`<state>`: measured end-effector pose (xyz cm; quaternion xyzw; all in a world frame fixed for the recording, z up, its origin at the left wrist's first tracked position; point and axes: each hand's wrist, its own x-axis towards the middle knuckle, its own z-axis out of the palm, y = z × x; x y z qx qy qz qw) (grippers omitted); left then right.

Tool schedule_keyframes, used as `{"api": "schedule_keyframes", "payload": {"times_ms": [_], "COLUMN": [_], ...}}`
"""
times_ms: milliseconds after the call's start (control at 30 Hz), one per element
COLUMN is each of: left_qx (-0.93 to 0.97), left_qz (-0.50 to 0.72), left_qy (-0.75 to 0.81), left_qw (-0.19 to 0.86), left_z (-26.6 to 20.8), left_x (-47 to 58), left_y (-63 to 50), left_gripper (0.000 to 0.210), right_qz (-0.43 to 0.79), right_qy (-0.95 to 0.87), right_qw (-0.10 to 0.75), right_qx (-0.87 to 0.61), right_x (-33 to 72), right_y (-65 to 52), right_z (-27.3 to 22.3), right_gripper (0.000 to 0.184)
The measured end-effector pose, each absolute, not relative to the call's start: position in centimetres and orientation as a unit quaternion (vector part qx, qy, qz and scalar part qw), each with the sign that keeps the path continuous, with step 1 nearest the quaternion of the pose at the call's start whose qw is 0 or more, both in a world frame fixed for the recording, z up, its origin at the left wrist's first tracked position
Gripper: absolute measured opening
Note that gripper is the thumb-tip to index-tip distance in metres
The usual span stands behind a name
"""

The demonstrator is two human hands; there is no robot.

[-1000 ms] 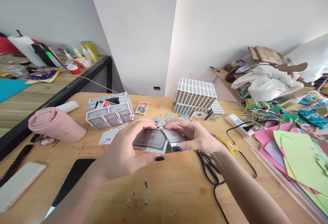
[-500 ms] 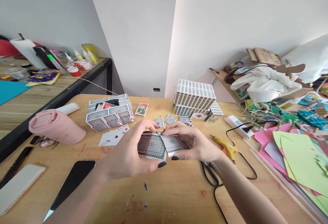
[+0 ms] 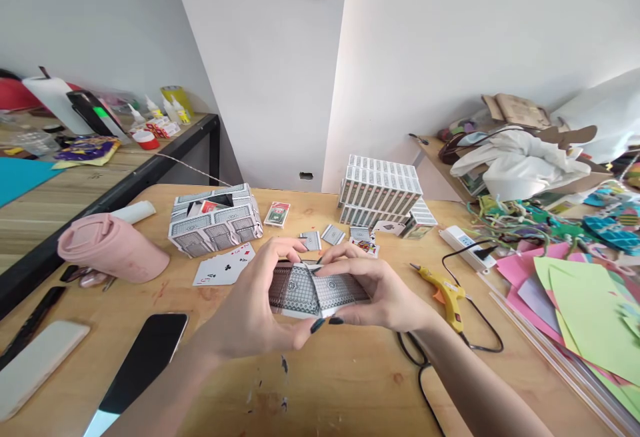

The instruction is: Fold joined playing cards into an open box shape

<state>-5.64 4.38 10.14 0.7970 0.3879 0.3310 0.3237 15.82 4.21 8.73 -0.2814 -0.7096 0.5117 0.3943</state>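
Between my two hands, above the middle of the table, are playing cards [image 3: 295,290] with dark patterned backs, some of them folded and overlapping. My left hand [image 3: 265,304] grips the left part, fingers along the far edge and thumb at the near edge. On the right part, my right hand [image 3: 373,287] closes in the same way, its thumb beside the left thumb. How the cards join is partly hidden by the fingers. Behind the hands lie small folded cards [image 3: 333,234]. Face-up playing cards [image 3: 220,269] are fanned out to the left.
A box covered in cards [image 3: 215,224] stands at back left, near a pink tumbler [image 3: 113,247]. Stacked card boxes [image 3: 380,184] stand at back right. A yellow glue gun [image 3: 447,297], its cord and a power strip [image 3: 467,247] lie right. A phone [image 3: 145,357] lies front left.
The cards in my hands have tilted and their overlapping parts have drawn closer together. Both thumbs have moved slightly toward me along the near edge.
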Motion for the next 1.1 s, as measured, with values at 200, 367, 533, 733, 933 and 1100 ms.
{"api": "schedule_keyframes", "payload": {"times_ms": [200, 367, 533, 733, 933, 1100], "left_qx": [0.796, 0.792, 0.785, 0.765, 0.774, 0.78], "left_qz": [0.34, 0.349, 0.338, 0.34, 0.354, 0.349], "left_qy": [0.374, 0.382, 0.401, 0.423, 0.382, 0.375], "left_qw": [0.331, 0.325, 0.329, 0.346, 0.36, 0.36], "left_z": [9.8, 9.6, 9.6, 9.7, 9.2, 9.0], "left_x": [-5.8, -5.7, -5.6, -5.5, -6.0, -6.2], "left_y": [4.3, 4.3, 4.1, 3.8, 3.9, 4.0], "left_gripper": [0.055, 0.056, 0.057, 0.051, 0.058, 0.057], "right_qz": [0.52, 0.517, 0.522, 0.521, 0.513, 0.521], "right_qy": [-0.709, -0.71, -0.706, -0.702, -0.715, -0.715], "right_qw": [0.389, 0.389, 0.389, 0.397, 0.392, 0.386], "right_qx": [-0.274, -0.278, -0.279, -0.28, -0.267, -0.259], "right_x": [15.8, 15.7, 15.6, 15.5, 15.6, 15.7], "right_y": [4.2, 4.4, 4.3, 4.3, 4.6, 4.8], "right_z": [8.8, 8.7, 8.7, 8.5, 8.5, 8.6], "right_gripper": [0.045, 0.044, 0.044, 0.037, 0.039, 0.04]}}
